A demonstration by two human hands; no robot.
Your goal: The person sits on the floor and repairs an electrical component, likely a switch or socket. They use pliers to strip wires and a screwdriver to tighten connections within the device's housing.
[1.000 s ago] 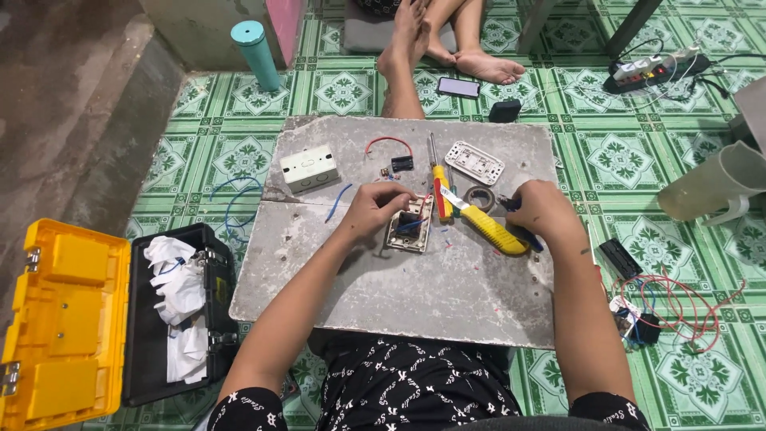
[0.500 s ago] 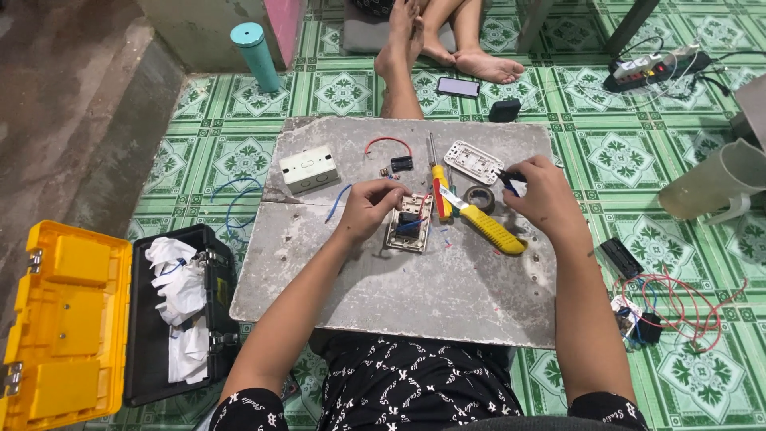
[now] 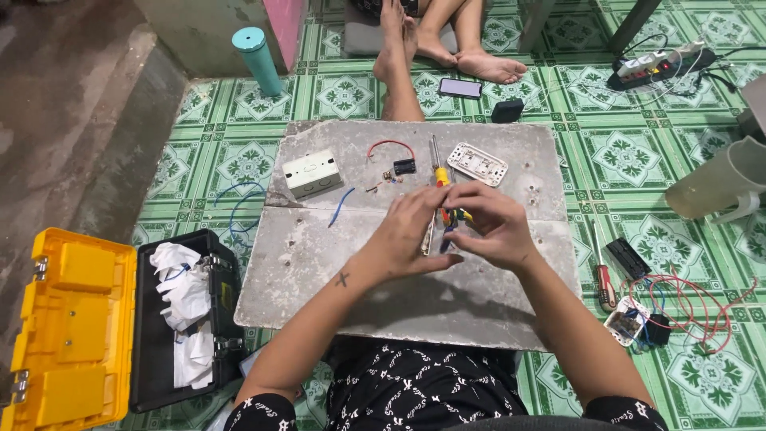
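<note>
My left hand (image 3: 411,231) and my right hand (image 3: 488,227) meet over the middle of a grey slab (image 3: 335,271). Between them they hold a small switch module (image 3: 436,237), of which only a narrow edge shows. My left fingers wrap its left side. My right fingertips pinch at its right side, and whatever else they hold is hidden. A yellow-handled screwdriver (image 3: 438,170) lies just beyond the hands, its lower part covered by them.
On the slab lie a white box (image 3: 312,174), a white switch plate (image 3: 477,164), a red wire (image 3: 390,145) and a blue wire (image 3: 341,206). An open yellow toolbox (image 3: 72,319) stands left. A red screwdriver (image 3: 604,281) and tangled wires (image 3: 686,307) lie right. Another person's feet (image 3: 479,65) rest beyond.
My right hand has come in from the right of the slab to the middle. It now meets my left hand at the switch module, which is lifted off the slab.
</note>
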